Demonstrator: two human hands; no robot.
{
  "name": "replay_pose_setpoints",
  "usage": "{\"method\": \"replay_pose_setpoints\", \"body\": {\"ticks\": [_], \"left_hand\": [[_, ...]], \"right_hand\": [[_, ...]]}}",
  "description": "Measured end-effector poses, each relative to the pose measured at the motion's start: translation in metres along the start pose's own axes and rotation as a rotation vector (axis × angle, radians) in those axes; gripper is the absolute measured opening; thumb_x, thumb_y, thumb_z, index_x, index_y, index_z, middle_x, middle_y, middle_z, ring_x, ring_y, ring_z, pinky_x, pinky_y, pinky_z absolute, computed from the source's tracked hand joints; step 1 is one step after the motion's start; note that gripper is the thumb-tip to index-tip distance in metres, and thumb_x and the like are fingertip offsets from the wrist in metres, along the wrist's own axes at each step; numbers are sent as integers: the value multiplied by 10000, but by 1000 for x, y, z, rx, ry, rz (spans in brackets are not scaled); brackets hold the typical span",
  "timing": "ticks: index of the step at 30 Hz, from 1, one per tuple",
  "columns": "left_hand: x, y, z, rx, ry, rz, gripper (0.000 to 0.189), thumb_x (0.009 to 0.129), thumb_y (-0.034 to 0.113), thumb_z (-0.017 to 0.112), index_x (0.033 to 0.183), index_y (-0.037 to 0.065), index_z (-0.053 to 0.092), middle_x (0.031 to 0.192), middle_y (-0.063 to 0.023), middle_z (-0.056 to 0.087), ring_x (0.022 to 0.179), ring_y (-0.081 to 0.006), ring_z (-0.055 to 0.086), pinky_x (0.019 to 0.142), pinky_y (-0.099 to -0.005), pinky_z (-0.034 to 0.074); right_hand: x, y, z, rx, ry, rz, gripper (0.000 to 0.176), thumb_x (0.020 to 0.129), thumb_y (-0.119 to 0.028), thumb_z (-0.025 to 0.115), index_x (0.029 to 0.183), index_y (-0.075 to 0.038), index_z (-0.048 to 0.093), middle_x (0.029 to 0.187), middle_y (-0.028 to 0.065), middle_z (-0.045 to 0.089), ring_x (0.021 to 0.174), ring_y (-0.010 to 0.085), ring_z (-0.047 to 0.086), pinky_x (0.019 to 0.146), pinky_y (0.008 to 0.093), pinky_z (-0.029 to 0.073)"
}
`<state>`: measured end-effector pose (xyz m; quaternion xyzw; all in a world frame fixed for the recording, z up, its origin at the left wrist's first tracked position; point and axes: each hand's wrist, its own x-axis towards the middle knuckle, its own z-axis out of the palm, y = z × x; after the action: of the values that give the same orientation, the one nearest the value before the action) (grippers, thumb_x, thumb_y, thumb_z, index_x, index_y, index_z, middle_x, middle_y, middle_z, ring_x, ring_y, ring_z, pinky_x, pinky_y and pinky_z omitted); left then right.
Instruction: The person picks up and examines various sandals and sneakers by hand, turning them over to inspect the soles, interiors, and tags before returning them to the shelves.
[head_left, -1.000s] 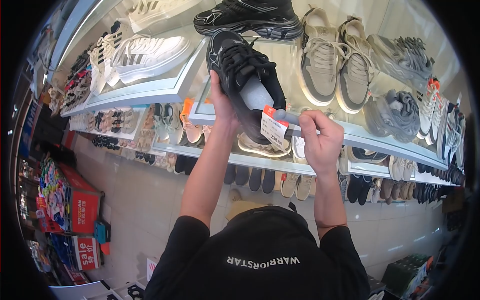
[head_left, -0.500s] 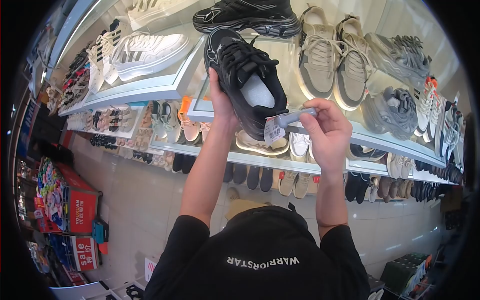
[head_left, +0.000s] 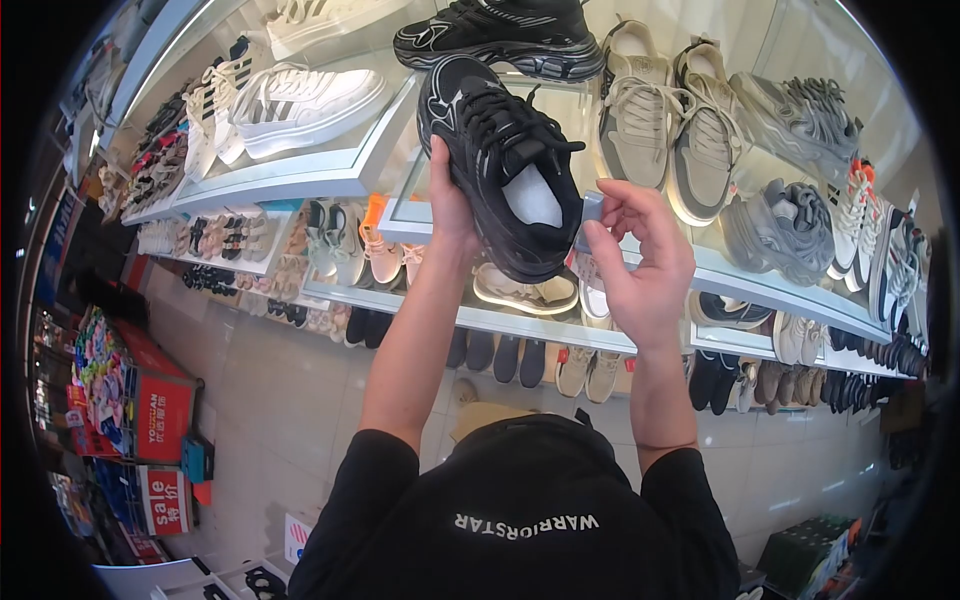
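Observation:
My left hand (head_left: 452, 205) grips a black sneaker (head_left: 500, 165) by its outer side, with the toe pointing away and the heel toward me. Dark laces and a pale insole show in its opening. Beside the heel, my right hand (head_left: 645, 260) pinches a grey plastic security tag (head_left: 592, 208) between thumb and fingers. Most of the paper price label is out of sight. A matching black sneaker (head_left: 500, 40) stands on the glass shelf just beyond.
Beige-grey sneakers (head_left: 637, 115) and grey sneakers (head_left: 780, 230) stand on the shelf to the right. White sneakers (head_left: 310, 108) are on the left shelf. Lower shelves hold more shoes. Red sale bins (head_left: 160, 400) stand on the floor at left.
The black sneaker has turned slightly and shifted a little right. My right hand has moved slightly left with the grey tag, now closer against the heel; the price label, visible before, is mostly hidden.

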<state>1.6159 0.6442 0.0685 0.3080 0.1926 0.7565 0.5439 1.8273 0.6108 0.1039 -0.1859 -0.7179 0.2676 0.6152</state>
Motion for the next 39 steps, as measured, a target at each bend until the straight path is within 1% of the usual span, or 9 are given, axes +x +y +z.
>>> {"method": "replay_pose_setpoints", "body": {"ticks": [4, 7, 12, 18, 24, 28, 33, 37, 39], "left_hand": [[1, -1, 3, 6, -1, -14, 780, 1016, 669, 253, 1440, 55, 482, 1370, -158, 589, 1248, -296, 579, 1072, -438, 471], [3, -1, 3, 20, 23, 13, 784, 1014, 673, 254, 1436, 57, 490, 1364, -157, 594, 1244, -296, 581, 1071, -441, 472], [2, 1, 4, -8, 37, -24, 779, 1015, 671, 258, 1432, 60, 502, 1373, -157, 587, 1237, -300, 581, 1074, -443, 467], [6, -2, -1, -3, 38, 20, 774, 1016, 666, 263, 1435, 62, 502, 1380, -159, 582, 1249, -302, 573, 1074, -444, 467], [7, -2, -4, -13, 22, 17, 775, 1016, 668, 257, 1433, 64, 504, 1372, -157, 587, 1248, -302, 574, 1078, -447, 466], [5, -1, -2, -1, 22, 21, 778, 1015, 670, 252, 1433, 65, 505, 1372, -158, 586, 1245, -304, 577, 1076, -448, 468], [5, -1, 0, -2, 29, 18, 773, 1014, 671, 257, 1422, 67, 514, 1366, -158, 587, 1231, -306, 584, 1066, -447, 475], [9, -2, -7, -44, -1, 27, 764, 1012, 669, 271, 1412, 67, 522, 1353, -158, 594, 1214, -306, 591, 1056, -451, 481], [9, -2, -8, -57, 1, 24, 758, 1011, 666, 284, 1410, 68, 523, 1346, -160, 597, 1202, -307, 595, 1051, -455, 483]], "right_hand": [[0, -4, -3, 31, -31, 46, 421, 803, 56, 703, 1212, -19, 645, 964, 69, 664, 817, 138, 614, 677, 259, 469], [-3, -3, -5, 79, -41, 123, 463, 792, 57, 719, 1239, -17, 629, 1026, 89, 658, 840, 143, 610, 676, 265, 476], [-6, 9, -9, -125, 30, -64, 557, 717, 34, 815, 1240, -12, 629, 1198, 123, 605, 891, 156, 607, 662, 267, 492], [-9, 15, -1, -52, 152, -17, 602, 714, -11, 856, 1262, -20, 609, 1209, 127, 596, 837, 142, 628, 626, 250, 487], [-21, 20, 5, 27, 124, 97, 625, 731, -14, 851, 1288, 34, 573, 1043, 98, 669, 804, 132, 647, 604, 240, 488], [-20, 11, 6, -59, 71, 32, 668, 742, -38, 849, 1327, 55, 541, 988, 95, 694, 813, 140, 653, 612, 249, 493], [-15, 0, 4, -264, -21, -33, 795, 723, -131, 885, 1390, 52, 494, 1121, 151, 677, 910, 205, 653, 675, 296, 516], [-17, 3, 7, -279, -103, 24, 802, 705, -151, 897, 1377, 52, 510, 1196, 175, 646, 987, 247, 652, 740, 324, 539], [-20, 5, 9, -329, -135, 40, 737, 711, -143, 888, 1336, 54, 550, 1230, 177, 630, 1029, 279, 653, 792, 347, 552]]}}
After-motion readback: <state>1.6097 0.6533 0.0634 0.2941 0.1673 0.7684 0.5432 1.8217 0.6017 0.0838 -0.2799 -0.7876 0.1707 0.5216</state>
